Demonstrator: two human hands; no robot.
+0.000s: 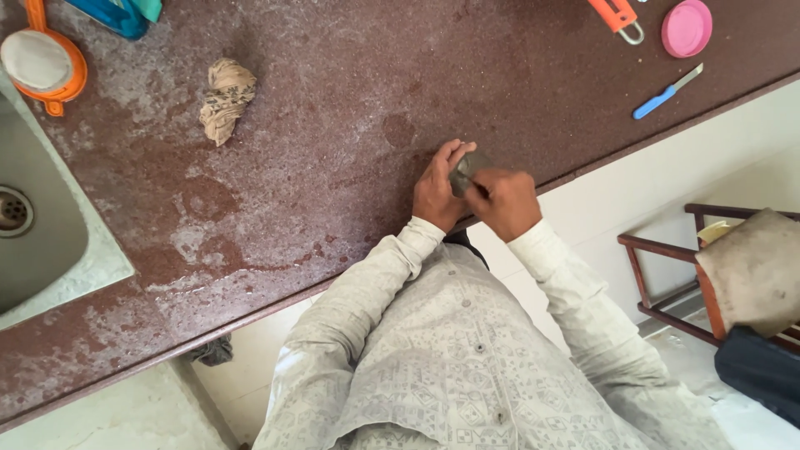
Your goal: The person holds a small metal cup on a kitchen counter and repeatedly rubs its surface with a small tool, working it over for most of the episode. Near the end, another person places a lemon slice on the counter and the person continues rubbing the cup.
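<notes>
Head view: left hand (pixel 437 193) and right hand (pixel 506 202) are meeting at the front edge of the speckled maroon counter (pixel 333 125), fingers of both closing together on a small grey-green object (pixel 465 171) lying between them; its long axis cannot be told. Open counter is lying beyond; crumpled rag (pixel 225 98), blue-handled knife (pixel 667 92), pink lid (pixel 687 27) and sink (pixel 37 233) are sitting well apart.

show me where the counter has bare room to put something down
Widest bare stretch: between the crumpled cloth and the pink lid, above both hands. Also bare between the sink and the left hand. Crowded: top-right corner by the blue knife, top-left by the orange strainer.
</notes>
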